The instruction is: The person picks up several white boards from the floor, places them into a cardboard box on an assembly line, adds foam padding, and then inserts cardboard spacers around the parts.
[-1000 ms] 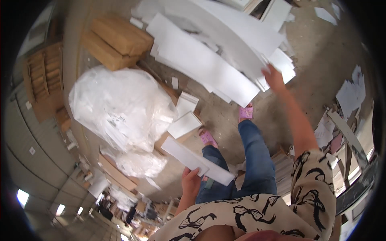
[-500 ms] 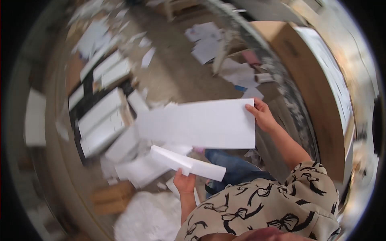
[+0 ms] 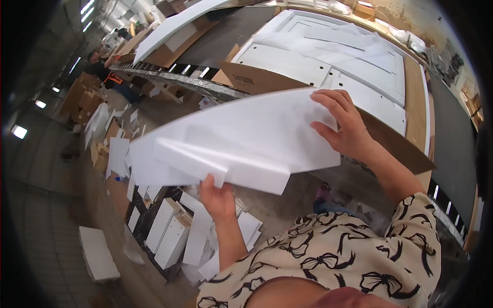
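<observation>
Holding two white foam pieces up at chest height, the person now faces a long bench [image 3: 413, 77] rather than the littered floor that filled the view a second ago. The right hand [image 3: 345, 126] is spread over the far right edge of the large white foam sheet [image 3: 241, 133], fingers on its upper face and thumb hidden beneath, so it is clamped rather than merely resting. The left hand [image 3: 218, 197] is closed around the lower edge of a narrower white foam strip [image 3: 226, 167], which lies against the underside of the sheet; half a second ago the two pieces were apart, the sheet higher and the strip below it, and they have since been brought together into one stack. Both pieces hang in the air in front of the bench, touching nothing on it. On the bench lie white drilled panels [image 3: 328, 56] with a flattened cardboard flap [image 3: 257, 79] at the near edge. Judging from the turn and the gathered stack, the foam appears carried toward the bench. Down on the floor [image 3: 77, 169] are scattered white offcuts [image 3: 169, 233], and another worker [image 3: 105, 69] stands far off at left.
</observation>
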